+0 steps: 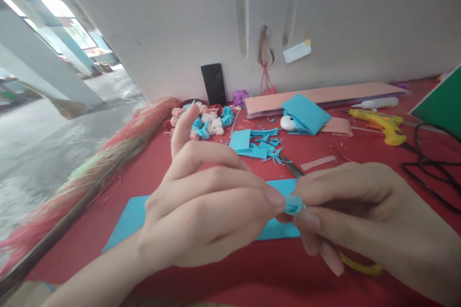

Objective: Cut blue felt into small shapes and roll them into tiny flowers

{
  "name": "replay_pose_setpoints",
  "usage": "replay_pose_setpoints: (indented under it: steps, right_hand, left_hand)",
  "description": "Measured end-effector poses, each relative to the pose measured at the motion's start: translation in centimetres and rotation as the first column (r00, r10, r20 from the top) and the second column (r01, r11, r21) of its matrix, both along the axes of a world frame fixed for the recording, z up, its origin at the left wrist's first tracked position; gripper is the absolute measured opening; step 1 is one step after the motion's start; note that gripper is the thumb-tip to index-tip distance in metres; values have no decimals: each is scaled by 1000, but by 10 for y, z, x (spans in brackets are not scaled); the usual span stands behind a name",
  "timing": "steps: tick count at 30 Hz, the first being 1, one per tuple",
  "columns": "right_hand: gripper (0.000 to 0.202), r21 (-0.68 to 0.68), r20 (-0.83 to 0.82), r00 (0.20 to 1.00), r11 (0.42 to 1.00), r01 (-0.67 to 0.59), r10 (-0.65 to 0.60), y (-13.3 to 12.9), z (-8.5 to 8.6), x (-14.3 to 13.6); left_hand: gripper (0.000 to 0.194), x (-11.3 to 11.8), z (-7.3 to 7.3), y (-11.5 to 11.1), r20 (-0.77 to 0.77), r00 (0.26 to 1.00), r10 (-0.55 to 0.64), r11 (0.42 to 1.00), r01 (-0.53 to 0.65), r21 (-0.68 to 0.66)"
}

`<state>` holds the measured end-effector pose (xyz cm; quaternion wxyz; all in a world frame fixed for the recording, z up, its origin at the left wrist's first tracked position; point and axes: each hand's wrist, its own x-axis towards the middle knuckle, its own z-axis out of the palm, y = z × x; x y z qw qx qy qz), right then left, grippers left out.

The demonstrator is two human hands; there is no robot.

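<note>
Between my two hands is a small rolled piece of blue crepe paper. My left hand pinches its left end, with one finger raised. On the other side, the thumb and fingertips of my right hand close on its right end. Beneath my hands a flat blue paper sheet lies on the red cloth. A yellow handle loop shows below my right hand, partly hidden by it. Just beyond are blue paper pieces with cut strips and a metal blade.
A pile of pink, white and blue paper flowers sits back left, by an upright black phone. Behind are folded blue paper and a long pink pack. At right lie a yellow glue gun and black cable.
</note>
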<state>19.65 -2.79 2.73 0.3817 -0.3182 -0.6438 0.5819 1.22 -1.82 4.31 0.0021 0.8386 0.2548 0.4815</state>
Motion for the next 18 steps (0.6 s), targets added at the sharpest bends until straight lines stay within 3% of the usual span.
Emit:
replay_pose_setpoints:
  steps: [3,9,14,18]
  right_hand:
    - [20,28,-32,999,999,39,-38,-1,1,-2]
    - [15,89,25,990,987,134,-136,-4,-1,-1]
    - [25,181,87,982,972,151,-168,-3,-6,5]
    - [24,178,91,981,972,152,-170,-2,-9,4]
  left_hand:
    - [27,-2,-5,-3,-79,997,21,992,-11,123]
    - [17,0,-9,2,-129,991,38,987,-17,157]
    - [27,2,-13,4,-4,999,-42,994,42,96]
    - [18,5,-14,6,46,996,-73,997,72,17]
